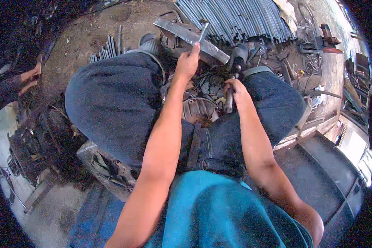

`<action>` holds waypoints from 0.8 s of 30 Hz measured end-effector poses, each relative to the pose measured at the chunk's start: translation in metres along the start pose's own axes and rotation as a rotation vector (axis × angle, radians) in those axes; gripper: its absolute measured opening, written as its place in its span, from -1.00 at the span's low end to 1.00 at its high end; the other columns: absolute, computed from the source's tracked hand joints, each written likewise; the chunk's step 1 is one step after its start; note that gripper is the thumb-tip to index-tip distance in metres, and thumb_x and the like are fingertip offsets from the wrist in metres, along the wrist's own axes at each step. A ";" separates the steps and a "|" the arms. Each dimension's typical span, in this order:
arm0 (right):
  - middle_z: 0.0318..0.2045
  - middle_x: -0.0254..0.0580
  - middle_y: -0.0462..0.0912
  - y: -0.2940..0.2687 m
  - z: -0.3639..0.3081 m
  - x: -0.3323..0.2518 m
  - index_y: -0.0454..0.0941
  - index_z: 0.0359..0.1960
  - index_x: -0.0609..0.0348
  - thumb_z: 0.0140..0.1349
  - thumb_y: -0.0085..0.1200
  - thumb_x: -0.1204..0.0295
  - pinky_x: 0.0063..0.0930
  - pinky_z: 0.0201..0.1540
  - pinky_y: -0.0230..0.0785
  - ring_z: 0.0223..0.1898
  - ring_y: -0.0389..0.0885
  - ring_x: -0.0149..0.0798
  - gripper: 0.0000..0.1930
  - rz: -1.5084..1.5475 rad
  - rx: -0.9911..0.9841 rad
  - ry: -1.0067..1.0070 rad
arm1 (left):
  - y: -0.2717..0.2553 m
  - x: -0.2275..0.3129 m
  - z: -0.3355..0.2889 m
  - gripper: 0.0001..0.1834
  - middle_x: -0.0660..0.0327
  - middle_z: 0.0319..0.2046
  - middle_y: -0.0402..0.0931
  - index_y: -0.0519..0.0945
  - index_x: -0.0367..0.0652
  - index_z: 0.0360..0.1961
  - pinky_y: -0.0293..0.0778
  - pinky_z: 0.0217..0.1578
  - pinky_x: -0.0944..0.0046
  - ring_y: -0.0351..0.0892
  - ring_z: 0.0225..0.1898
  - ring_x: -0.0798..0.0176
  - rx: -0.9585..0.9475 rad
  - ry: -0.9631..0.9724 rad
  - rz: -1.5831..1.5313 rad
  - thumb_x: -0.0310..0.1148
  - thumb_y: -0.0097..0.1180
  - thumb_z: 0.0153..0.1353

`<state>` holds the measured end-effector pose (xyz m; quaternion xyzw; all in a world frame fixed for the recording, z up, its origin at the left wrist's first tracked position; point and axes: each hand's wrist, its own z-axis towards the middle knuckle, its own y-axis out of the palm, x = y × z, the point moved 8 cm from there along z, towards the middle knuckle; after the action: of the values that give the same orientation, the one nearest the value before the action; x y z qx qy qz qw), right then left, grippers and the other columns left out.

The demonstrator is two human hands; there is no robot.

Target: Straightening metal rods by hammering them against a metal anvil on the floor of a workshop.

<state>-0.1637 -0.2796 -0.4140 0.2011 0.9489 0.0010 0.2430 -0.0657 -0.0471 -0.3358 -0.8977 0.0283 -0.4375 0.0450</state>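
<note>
My left hand (187, 63) is closed round a short, shiny metal rod (202, 32), which points up and away and ends in a wider dark tip. The rod is over a long, flat-faced steel block (192, 40) lying slantwise between my feet; I cannot tell whether they touch. Near my right knee, my right hand (238, 91) grips what looks like a steel hammer (230, 101). Its thick grey handle sticks out below my fingers, and its darker upper part reaches toward my right foot.
Many thin metal rods (239, 18) lie stacked beyond the block. Several shorter rods (107, 50) are beside my left foot. Scrap pieces (208, 87) and a rusty ribbed metal part (197, 108) lie between my legs. Another person's feet (32, 76) show at far left.
</note>
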 end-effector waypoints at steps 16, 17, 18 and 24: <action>-0.52 -0.15 0.54 -0.050 0.169 0.146 0.55 -0.46 0.29 -0.01 0.20 0.42 -0.23 -0.41 0.27 -0.50 0.46 -0.27 -0.83 -0.958 0.046 -0.118 | 0.001 0.001 -0.003 -0.41 0.44 -0.81 0.11 0.30 -0.02 -0.67 0.02 -0.77 0.41 0.07 -0.81 0.48 -0.003 0.009 -0.135 0.29 -0.15 0.15; -0.44 -0.10 0.54 -0.042 0.153 0.142 0.54 -0.39 0.28 0.04 0.11 0.35 -0.21 -0.35 0.28 -0.41 0.46 -0.22 -0.78 -0.947 0.057 -0.081 | -0.003 -0.002 -0.001 -0.41 0.44 -0.81 0.11 0.30 -0.02 -0.67 0.02 -0.77 0.41 0.07 -0.81 0.48 0.005 0.005 -0.134 0.29 -0.15 0.15; -0.36 -0.05 0.53 -0.032 0.133 0.142 0.53 -0.33 0.26 0.09 0.01 0.27 -0.19 -0.28 0.29 -0.32 0.46 -0.17 -0.72 -0.935 0.071 -0.043 | -0.006 -0.006 0.001 -0.36 0.35 -0.79 0.20 0.32 -0.11 -0.71 0.10 -0.68 0.31 0.16 -0.74 0.39 0.009 0.000 -0.081 0.26 -0.17 0.17; -0.03 0.11 0.51 -0.014 0.051 0.117 0.48 -0.06 0.18 0.26 -0.31 0.03 -0.11 -0.03 0.34 0.03 0.47 0.06 -0.49 -1.049 0.115 -0.003 | -0.006 -0.003 0.002 -0.27 0.22 -0.77 0.31 0.39 -0.23 -0.75 0.22 -0.55 0.20 0.31 -0.64 0.25 0.071 -0.014 0.003 0.28 -0.18 0.17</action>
<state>-0.2397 -0.2528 -0.5141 -0.2877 0.9203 -0.1731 0.2008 -0.0660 -0.0411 -0.3386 -0.8984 0.0138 -0.4320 0.0778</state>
